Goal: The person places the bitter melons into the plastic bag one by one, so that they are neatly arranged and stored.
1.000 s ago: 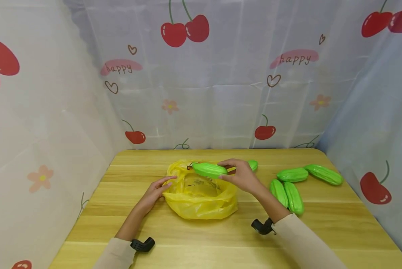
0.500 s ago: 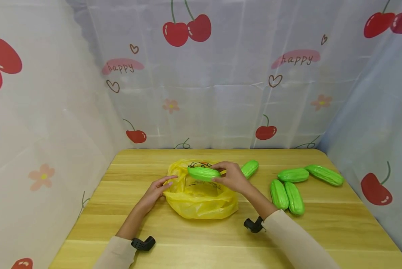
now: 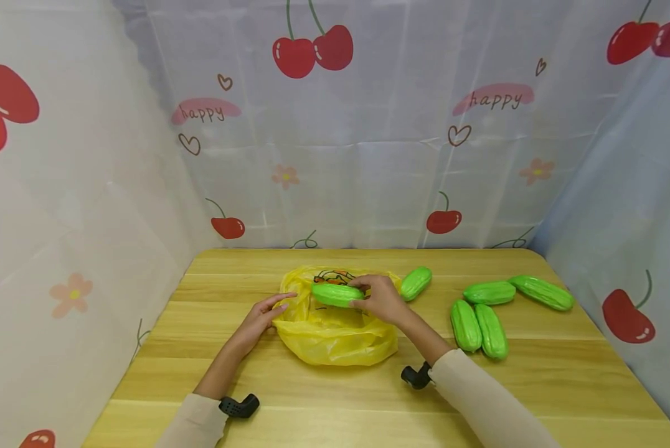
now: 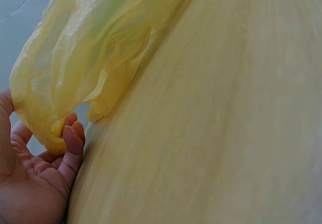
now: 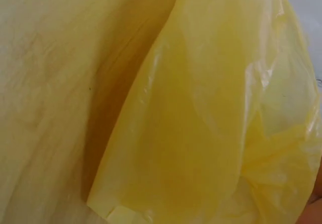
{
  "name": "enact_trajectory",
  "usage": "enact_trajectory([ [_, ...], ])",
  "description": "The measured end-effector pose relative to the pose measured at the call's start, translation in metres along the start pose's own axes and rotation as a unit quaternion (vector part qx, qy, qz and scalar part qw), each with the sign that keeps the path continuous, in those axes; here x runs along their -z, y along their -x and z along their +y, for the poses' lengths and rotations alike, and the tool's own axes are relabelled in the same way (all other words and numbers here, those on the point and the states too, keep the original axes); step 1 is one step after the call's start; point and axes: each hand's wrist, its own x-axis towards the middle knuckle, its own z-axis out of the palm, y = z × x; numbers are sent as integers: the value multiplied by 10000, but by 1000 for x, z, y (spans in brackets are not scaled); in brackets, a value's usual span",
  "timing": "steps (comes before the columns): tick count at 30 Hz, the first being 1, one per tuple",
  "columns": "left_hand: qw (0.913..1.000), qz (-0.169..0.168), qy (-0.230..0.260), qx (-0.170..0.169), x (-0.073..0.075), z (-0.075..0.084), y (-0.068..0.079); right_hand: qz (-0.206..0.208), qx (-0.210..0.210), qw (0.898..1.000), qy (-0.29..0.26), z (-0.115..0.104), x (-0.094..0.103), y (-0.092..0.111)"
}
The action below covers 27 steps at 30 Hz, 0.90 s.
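My right hand (image 3: 381, 300) pinches a glossy, ridged green bitter melon (image 3: 335, 294) by its right end. The melon lies level in the mouth of a yellow plastic bag (image 3: 335, 345), which sits on the table with its opening facing up. At the bag's left rim is my left hand (image 3: 258, 322); in the left wrist view its curled fingers (image 4: 74, 143) hold the thin yellow film. The right wrist view is mostly filled by the bag's side, with only a sliver of the right hand (image 5: 313, 206) at the lower right edge.
Just right of the bag lies one bitter melon (image 3: 416, 283). Farther right are several more, including an upright pair (image 3: 492, 331) and a long one (image 3: 542, 293). The wooden table (image 3: 335, 410) backs onto a cherry-print curtain (image 3: 357, 162).
My right hand has moved left and slightly down, lowering the bitter melon into the bag's mouth. This uncovers the melon beside the bag. The left hand stays at the rim.
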Motion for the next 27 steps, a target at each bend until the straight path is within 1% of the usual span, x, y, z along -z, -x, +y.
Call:
enact_trajectory([
  [5,10000,5,-35,-6,0,1,-1,4,-68,10000,72,1,-5,-2],
  [9,10000,-12,-34,-20,0,-1,-2,21,-227,9997,76,3,-9,-4],
  [21,10000,-47,47,-45,1,-2,-1,283,-561,9980,-49,9,-20,-6],
  [27,10000,-62,54,-44,1,-1,-1,377,-609,9974,-46,13,-25,-7],
])
